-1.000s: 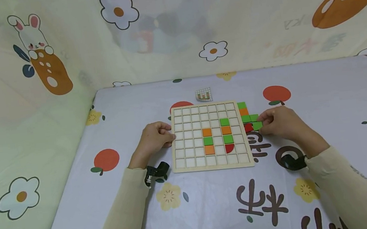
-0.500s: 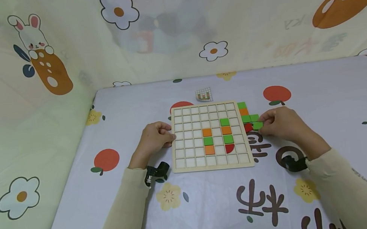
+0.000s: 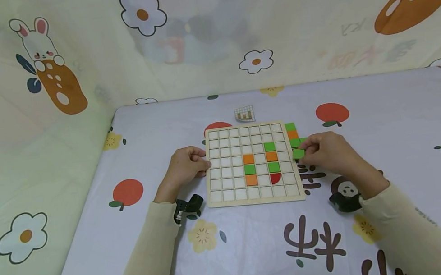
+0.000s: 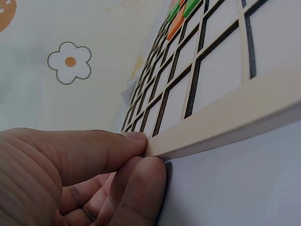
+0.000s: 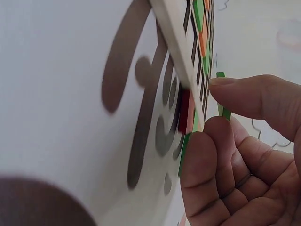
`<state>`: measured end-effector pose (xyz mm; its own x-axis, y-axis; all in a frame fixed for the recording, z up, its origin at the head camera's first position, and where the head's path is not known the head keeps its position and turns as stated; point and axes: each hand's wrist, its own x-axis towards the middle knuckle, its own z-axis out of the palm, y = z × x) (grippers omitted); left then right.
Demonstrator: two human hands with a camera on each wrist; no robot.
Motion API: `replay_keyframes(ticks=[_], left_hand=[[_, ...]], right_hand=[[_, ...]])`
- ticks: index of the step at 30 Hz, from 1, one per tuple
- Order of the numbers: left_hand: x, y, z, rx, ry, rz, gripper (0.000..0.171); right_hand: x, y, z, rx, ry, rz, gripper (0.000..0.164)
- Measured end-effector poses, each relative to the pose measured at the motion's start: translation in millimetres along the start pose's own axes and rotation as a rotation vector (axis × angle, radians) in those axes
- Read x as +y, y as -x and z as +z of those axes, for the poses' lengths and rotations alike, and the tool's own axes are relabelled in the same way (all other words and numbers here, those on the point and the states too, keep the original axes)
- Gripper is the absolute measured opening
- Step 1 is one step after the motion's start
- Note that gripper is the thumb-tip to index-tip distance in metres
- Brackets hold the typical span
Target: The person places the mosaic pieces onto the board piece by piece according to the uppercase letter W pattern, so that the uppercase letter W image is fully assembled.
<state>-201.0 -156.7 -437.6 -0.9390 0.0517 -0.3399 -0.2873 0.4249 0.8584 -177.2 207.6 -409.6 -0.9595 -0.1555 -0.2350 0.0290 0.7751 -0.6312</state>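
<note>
A square wooden grid board (image 3: 257, 201) lies on the table. Its cells hold several green and orange square tiles and one red quarter-round tile (image 3: 276, 178). My left hand (image 3: 186, 165) pinches the board's left edge between thumb and fingers, and the left wrist view shows the thumb on the rim (image 4: 211, 126). Beyond the opposite edge, my right hand (image 3: 326, 152) pinches a green square tile (image 3: 298, 153) between thumb and index finger. That tile is raised and mostly covers a red tile (image 5: 184, 110) by the board's side in the head view.
Beside the board's right edge lie loose tiles: a green one (image 3: 290, 126), an orange one (image 3: 292, 134) and more green ones, partly behind my right hand. A small card with a grid picture (image 3: 244, 114) sits behind the board. Patterned cloth (image 3: 257, 246) covers the table.
My right hand has picked up the green tile from the outer end of the loose tiles and brought it left, to the board's right edge. The left hand and board have stayed put.
</note>
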Motion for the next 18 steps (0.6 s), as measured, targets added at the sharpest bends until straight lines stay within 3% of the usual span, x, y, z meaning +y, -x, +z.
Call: replay_keyframes(ticks=[18], left_hand=[[-2.4, 1.6, -0.6, -0.011, 0.025, 0.036, 0.030]], right_hand=[[-19.6, 4.0, 15.9, -0.039, -0.058, -0.063, 0.031]])
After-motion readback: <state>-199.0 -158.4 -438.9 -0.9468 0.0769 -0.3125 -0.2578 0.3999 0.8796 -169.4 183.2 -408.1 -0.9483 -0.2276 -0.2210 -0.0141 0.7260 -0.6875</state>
